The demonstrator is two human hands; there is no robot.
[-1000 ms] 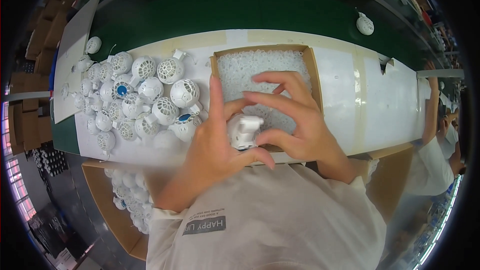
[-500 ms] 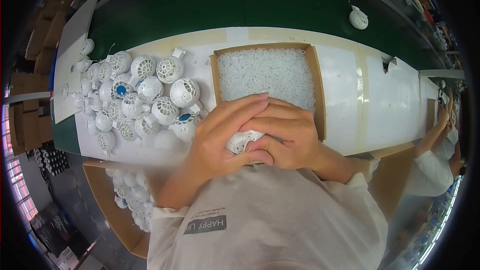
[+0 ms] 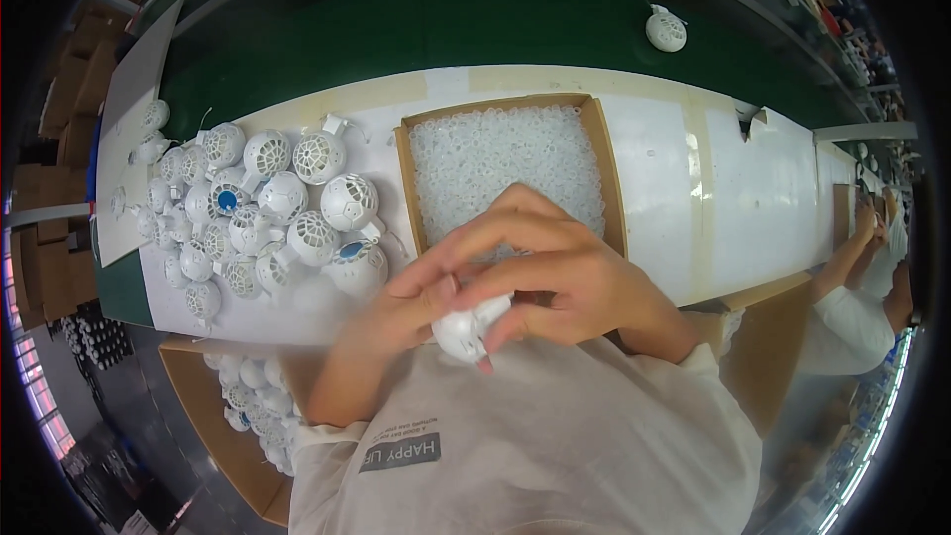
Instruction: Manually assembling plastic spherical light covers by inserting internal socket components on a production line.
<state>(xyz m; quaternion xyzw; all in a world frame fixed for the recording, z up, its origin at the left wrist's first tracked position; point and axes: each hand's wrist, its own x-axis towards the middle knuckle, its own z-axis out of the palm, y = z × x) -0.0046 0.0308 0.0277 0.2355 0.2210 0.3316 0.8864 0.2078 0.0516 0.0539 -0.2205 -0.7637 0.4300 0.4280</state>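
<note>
Close in front of my shirt, both hands hold a white round plastic housing (image 3: 462,335), its smooth side and small slots showing. My right hand (image 3: 565,277) pinches it from the right, thumb near its edge and fingers arched over it. My left hand (image 3: 411,302) grips it from the left and beneath; a fingertip shows below it, and the other left fingers are partly hidden behind my right hand. Just beyond my hands, a shallow cardboard tray (image 3: 614,188) holds many small clear plastic rings (image 3: 505,159).
Many white lattice balls (image 3: 319,157) crowd the white tabletop (image 3: 654,198) at the left, two with blue discs. Another white ball (image 3: 667,32) rests on the green belt (image 3: 475,20). A cardboard box (image 3: 213,436) of white parts stands lower left. A co-worker's arm (image 3: 842,263) shows far right.
My hands, cupped together over the white housing before, have loosened and turned, and more of the housing shows lower and to the left. The view has shifted slightly.
</note>
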